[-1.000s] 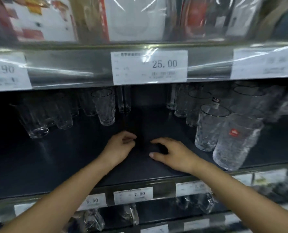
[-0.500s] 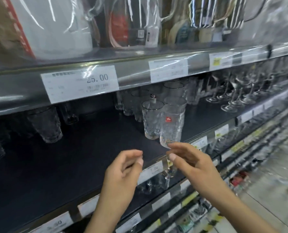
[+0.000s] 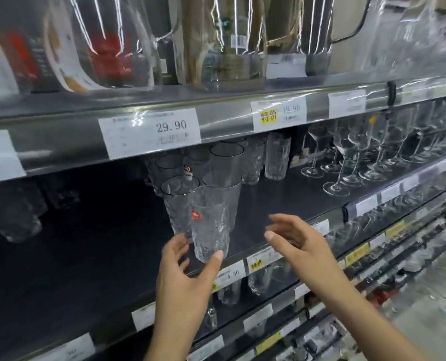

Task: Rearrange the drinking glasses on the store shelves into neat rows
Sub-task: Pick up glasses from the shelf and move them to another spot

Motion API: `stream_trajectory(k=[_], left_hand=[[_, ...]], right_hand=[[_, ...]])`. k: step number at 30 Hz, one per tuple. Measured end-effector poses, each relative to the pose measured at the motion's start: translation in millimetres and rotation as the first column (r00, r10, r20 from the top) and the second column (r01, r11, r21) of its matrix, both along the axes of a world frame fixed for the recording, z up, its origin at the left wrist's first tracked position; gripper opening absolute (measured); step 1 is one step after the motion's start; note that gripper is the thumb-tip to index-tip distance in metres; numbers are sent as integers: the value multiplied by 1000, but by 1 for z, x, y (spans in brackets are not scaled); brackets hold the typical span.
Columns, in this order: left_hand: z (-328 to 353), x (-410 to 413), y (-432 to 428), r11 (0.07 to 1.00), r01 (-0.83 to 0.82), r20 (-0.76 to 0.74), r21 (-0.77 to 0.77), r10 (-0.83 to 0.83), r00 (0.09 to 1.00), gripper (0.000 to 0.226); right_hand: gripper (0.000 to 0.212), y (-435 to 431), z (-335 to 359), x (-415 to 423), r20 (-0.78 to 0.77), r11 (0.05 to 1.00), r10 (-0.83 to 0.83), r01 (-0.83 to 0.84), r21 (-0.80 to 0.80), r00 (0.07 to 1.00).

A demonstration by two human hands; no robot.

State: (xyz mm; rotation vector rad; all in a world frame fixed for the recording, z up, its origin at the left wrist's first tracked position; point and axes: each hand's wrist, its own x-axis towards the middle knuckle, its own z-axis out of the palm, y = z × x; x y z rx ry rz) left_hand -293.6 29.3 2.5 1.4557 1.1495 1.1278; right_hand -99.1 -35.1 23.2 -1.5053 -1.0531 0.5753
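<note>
Fingers of the left hand have left the bare shelf and now spread round the nearest tumbler; the right hand is open beside it, so this cluster looks next.

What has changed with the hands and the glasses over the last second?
Both hands left the bare shelf and moved right. The left hand now curves round the base of the red-stickered glass; whether it grips firmly is unclear. The right hand, near that glass half a second ago, hangs open to its right. The glass itself has not visibly moved.
</note>
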Motion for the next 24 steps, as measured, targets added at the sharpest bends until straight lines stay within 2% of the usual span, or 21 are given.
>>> stream_trajectory(k=[4, 7, 10, 17, 24], left_hand=[[-4, 37, 2, 978, -206, -36, 40, 208, 977, 93], [-4, 59, 4, 947, -314, -70, 72, 319, 945, 94], [-4, 76, 8, 916, -388, -127, 102, 399, 908, 93], [1, 85, 15, 872, -474, -206, 121, 489, 847, 86], [1, 81, 24, 879, -466, -275, 98, 474, 836, 75]], right_hand=[[46, 52, -11, 33, 41, 988, 147, -145, -54, 988], [60, 85, -14, 43, 42, 958, 275, -270, -92, 961], [65, 110, -12, 45, 45, 930, 360, -354, -101, 932], [59, 134, -14, 39, 8, 909, 415, -415, -31, 910], [75, 143, -23, 36, 1, 915, 403, -403, -10, 915]])
